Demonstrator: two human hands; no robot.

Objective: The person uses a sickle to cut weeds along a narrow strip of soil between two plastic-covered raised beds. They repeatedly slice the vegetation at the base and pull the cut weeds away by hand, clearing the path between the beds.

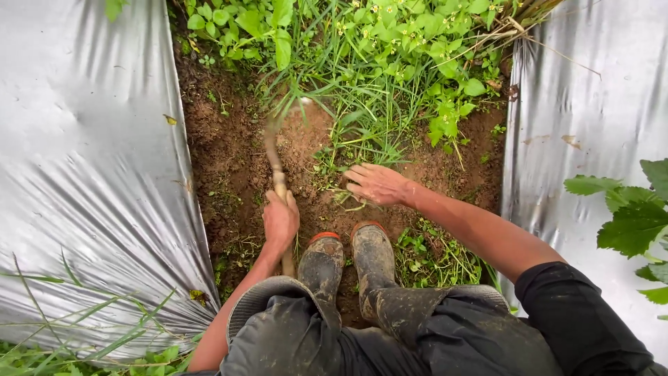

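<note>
The left hand (pixel 280 219) is closed around the wooden handle of a hoe-like tool (pixel 277 170), whose blurred head lies in the bare soil (pixel 229 160) just ahead of that hand, at the edge of the weeds (pixel 376 76). The right hand (pixel 376 184) reaches forward with fingers spread and loosely curled, touching a tuft of grass (pixel 351 143) at the soil line, holding nothing firmly that can be seen. Two muddy rubber boots (pixel 348 261) stand just behind and between the hands, and silver plastic sheeting (pixel 83 174) lies to the outside of each hand.
</note>
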